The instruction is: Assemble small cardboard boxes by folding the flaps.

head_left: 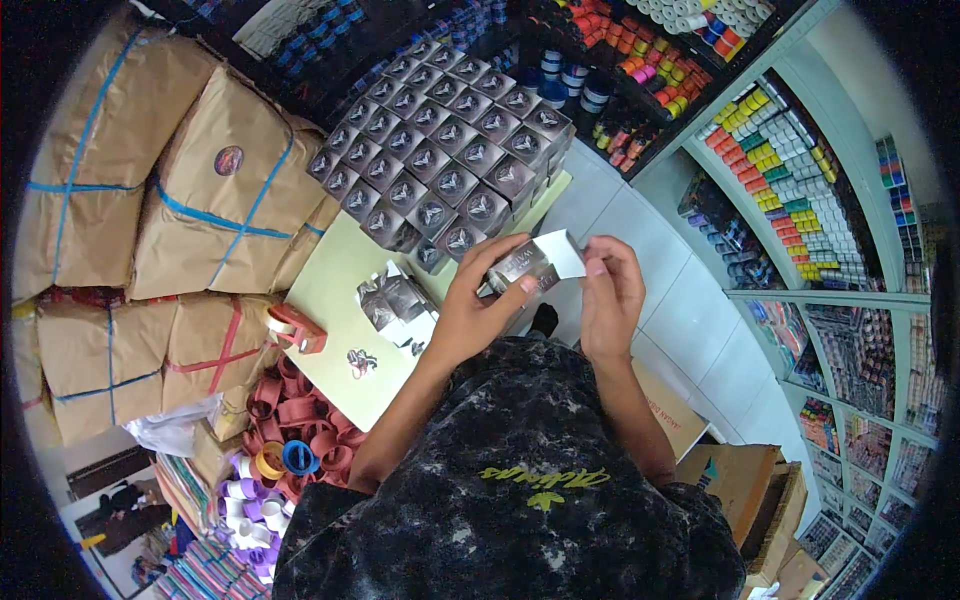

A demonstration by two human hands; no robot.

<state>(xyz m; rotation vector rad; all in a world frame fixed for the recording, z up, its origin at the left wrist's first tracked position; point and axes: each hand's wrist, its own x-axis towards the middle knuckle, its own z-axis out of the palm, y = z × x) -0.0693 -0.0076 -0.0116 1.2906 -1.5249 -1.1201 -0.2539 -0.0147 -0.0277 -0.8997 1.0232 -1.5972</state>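
Note:
A small dark grey printed box [520,266] is gripped in my left hand [485,295], its fingers and thumb around its sides. The box's white end flap [563,254] stands out toward my right hand [612,295], whose thumb and fingertips close on the flap's edge. Left of my hands, several unfilled-looking grey and white cartons [395,305] lie on a pale yellow table [335,270]. A small heap of dark and reddish pieces [362,363] lies nearer me. At the far side stands a large stacked block of matching dark boxes [430,150].
A red tape dispenser [298,328] sits at the table's left edge. Brown paper parcels [215,180] with blue and red straps pile up at left, above reddish tape cores [300,410]. Shelves of colourful spools [775,175] line the right. A cardboard box [735,490] stands near my right side.

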